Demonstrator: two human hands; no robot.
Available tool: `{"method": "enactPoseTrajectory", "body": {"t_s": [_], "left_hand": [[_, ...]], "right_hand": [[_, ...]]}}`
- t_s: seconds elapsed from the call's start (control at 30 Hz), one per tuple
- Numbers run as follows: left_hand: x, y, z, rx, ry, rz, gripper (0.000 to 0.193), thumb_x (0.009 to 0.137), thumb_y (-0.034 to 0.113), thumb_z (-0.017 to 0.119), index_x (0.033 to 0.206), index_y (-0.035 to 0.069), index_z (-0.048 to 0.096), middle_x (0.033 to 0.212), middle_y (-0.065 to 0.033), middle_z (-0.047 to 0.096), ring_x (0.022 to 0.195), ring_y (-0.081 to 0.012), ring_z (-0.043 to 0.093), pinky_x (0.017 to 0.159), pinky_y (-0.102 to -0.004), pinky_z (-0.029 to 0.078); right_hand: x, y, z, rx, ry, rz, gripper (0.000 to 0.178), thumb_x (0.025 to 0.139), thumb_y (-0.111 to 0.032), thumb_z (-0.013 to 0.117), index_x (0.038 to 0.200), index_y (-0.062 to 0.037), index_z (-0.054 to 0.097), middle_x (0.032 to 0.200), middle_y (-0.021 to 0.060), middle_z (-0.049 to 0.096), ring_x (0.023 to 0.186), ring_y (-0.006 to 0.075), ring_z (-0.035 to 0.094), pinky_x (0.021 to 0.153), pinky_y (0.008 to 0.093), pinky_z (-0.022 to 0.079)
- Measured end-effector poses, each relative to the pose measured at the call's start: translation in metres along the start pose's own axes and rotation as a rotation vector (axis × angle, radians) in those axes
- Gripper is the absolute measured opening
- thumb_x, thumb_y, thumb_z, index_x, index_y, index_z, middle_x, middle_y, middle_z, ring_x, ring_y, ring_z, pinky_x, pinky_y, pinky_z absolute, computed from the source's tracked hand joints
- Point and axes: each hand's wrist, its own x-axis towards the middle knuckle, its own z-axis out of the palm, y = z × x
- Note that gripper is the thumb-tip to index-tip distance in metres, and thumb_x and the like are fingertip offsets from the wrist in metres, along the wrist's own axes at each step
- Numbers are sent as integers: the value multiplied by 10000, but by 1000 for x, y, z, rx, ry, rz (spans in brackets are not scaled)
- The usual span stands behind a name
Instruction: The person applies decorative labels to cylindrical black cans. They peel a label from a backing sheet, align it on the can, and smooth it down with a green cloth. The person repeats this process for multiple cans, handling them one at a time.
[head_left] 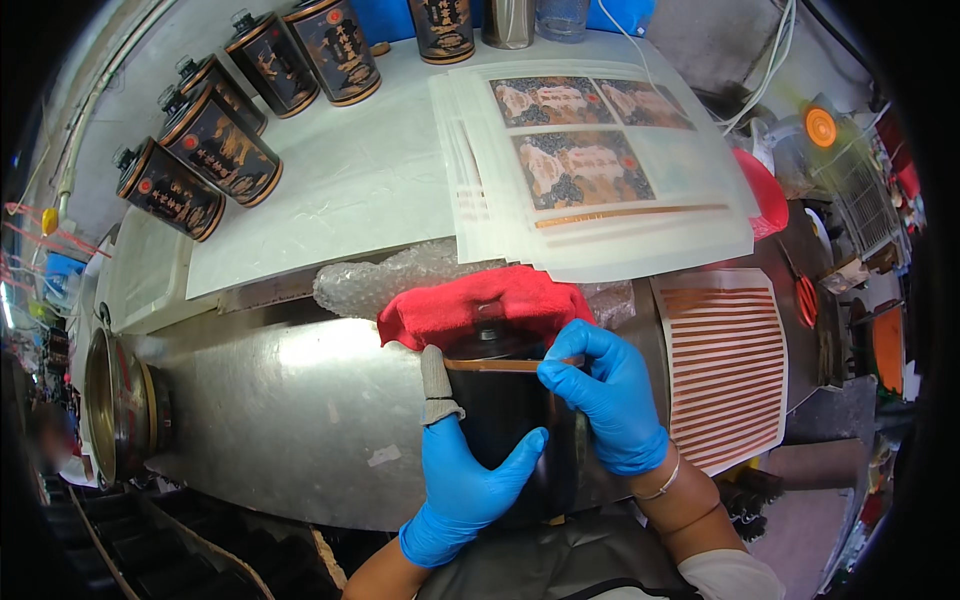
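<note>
Black bottle (500,425): held at the near edge of the metal desk (290,410), about midway along, its neck toward a red cloth (455,305); whether its base meets the desk or the lap, I cannot tell.
Copper-coloured strip (500,366): lies across the bottle's shoulder edge, below the neck.
Left hand (465,485): blue-gloved, its grip spread to the bottle's width, thumb across the near face, index finger in a grey finger cot (436,385) up the left side.
Right hand (610,405): also gloved, its grip closed to a tight pinch, thumb and forefinger on the strip's right end.
Step in hand: by my reading, fitting the strip along that edge.
Next move: seems to call for keeping the strip level and lightly taut, then pressing it down without a crease while the left grip steadies the bottle.
Strip sheet (725,370): lies by the desk's right end, rows of similar strips on it.
Printed sheets (690,160): stacked behind it, toward the far right corner.
Decorated bottles (225,140): stand toward the far left corner, with gold patterns and copper-coloured edges.
</note>
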Motion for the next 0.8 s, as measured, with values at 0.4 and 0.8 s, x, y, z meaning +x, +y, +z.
{"method": "enactPoseTrajectory", "body": {"t_s": [0.4,0.8], "left_hand": [[0,4,8,61,67,-9,1018,696,166,766,1408,-89,84,1334,-248,325,1231,-318,395,1015,-371,348],[1,-2,2,-8,63,-65,989,706,168,776,1415,-70,130,1291,-241,360,1188,-322,440,975,-379,389]], "right_hand": [[-10,-22,1,-292,-47,-232,116,750,-68,731,793,-69,623,784,12,558,719,89,528,622,212,401],[6,-4,-9,-22,105,58,64,808,-75,678,826,-86,617,829,3,616,753,60,547,686,199,437]]}}
